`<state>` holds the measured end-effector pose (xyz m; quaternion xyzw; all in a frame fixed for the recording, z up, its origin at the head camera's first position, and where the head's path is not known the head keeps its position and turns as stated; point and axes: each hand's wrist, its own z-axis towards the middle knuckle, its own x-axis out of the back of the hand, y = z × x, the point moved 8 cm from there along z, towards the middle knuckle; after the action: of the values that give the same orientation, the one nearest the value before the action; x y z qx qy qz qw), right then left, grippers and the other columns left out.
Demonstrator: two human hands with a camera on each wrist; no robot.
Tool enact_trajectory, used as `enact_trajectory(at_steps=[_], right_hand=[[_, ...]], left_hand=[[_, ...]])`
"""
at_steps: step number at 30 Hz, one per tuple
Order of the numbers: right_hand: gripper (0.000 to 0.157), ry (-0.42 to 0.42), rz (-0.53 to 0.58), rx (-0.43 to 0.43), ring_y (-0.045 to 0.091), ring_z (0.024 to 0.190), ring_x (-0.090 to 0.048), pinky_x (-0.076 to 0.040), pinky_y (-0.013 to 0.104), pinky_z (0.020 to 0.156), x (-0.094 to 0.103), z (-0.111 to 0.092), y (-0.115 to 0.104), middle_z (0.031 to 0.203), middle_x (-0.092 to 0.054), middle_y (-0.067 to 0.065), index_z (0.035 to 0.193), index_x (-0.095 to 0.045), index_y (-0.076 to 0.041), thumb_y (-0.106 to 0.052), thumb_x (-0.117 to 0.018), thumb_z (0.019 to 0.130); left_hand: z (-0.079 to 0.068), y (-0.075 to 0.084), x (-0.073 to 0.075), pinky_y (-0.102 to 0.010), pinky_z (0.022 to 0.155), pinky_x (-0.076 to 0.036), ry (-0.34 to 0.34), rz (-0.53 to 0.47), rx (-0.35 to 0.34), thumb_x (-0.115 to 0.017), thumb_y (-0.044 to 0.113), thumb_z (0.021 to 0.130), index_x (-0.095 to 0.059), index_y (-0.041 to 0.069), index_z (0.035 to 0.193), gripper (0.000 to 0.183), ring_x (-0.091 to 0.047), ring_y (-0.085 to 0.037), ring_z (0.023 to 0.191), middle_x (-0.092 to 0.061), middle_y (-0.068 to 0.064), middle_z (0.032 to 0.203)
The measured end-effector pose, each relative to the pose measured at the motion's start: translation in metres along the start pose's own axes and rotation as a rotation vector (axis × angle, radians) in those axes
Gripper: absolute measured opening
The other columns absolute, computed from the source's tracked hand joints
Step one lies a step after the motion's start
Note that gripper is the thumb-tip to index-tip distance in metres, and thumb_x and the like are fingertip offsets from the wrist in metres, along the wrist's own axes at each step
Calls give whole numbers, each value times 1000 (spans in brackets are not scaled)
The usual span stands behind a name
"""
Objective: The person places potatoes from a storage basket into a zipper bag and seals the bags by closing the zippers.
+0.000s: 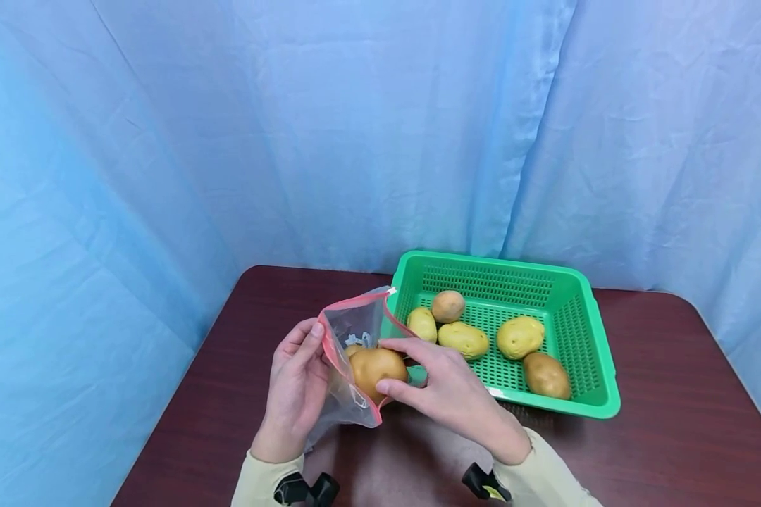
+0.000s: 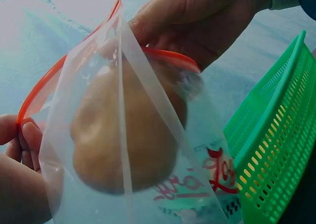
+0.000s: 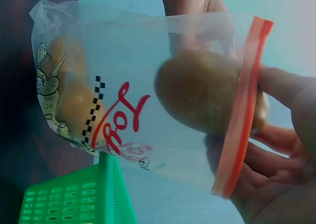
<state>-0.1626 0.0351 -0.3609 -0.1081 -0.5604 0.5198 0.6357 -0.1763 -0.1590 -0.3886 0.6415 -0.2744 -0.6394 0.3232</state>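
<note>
My left hand (image 1: 298,384) pinches the red zip edge of a clear plastic zip bag (image 1: 358,320), whose mouth gapes toward the right. Between the thumb and fingers of my right hand (image 1: 450,391) is a large brown potato (image 1: 380,370), partly inside that mouth. Through the plastic in the left wrist view, the potato (image 2: 123,130) shows below the red rim. More potatoes (image 3: 71,88) lie at the bag's bottom end in the right wrist view, beside red lettering and a printed cartoon. The plastic blurs their outlines.
A green slotted basket (image 1: 599,352) stands right of the bag, its left side overlapped by it. Inside are yellowish potatoes (image 1: 521,336), a tan one (image 1: 448,306) and a brown one (image 1: 547,374). Blue curtains (image 1: 355,141) hang behind the dark red-brown table (image 1: 196,422).
</note>
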Motion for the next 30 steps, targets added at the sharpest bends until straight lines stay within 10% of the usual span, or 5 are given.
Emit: enact_trajectory(at_steps=[5,10,14,22,30], right_hand=[[46,-62,-86,66,13,121,-65,-55,37,95,-5,-1,-2,131,-70,-4,136,-68,-15,-39,-73,98],[37,166,-69,154,14,102,-70,-58,33,85,18,-4,0,122,-73,-2,131,-71,-10,-20,-77,95],[40,296,-102,-6,13,94,-68,-58,32,79,35,-5,21,111,-72,-2,133,-67,-10,-22,-76,96],[45,58,-209,-213,6,50,-41,-35,28,52,19,11,40,51,-36,-17,58,-55,-25,-35,-65,101],[40,101,18,-146,10,48,-43,-33,29,47,13,45,16,60,-56,-12,66,-65,-25,-33,-61,105]], left_hand=[[1,1,1,-22,76,-55,5,-16,-11,-55,1,106,-73,11,98,22,-67,-10,84,-72,-1,92],[1,3,2,-21,72,-55,-6,-56,-29,-54,-1,105,-73,9,98,23,-66,-9,79,-72,-2,90],[3,7,3,-21,73,-56,-14,-63,-36,-53,-1,106,-73,9,98,23,-68,-9,80,-73,-2,90],[7,25,8,-22,79,-57,2,-70,-68,-53,1,106,-72,7,98,22,-69,-12,85,-73,-4,93],[0,24,19,-21,73,-55,32,76,-35,-48,-3,104,-70,9,92,28,-65,-10,78,-69,-1,86]])
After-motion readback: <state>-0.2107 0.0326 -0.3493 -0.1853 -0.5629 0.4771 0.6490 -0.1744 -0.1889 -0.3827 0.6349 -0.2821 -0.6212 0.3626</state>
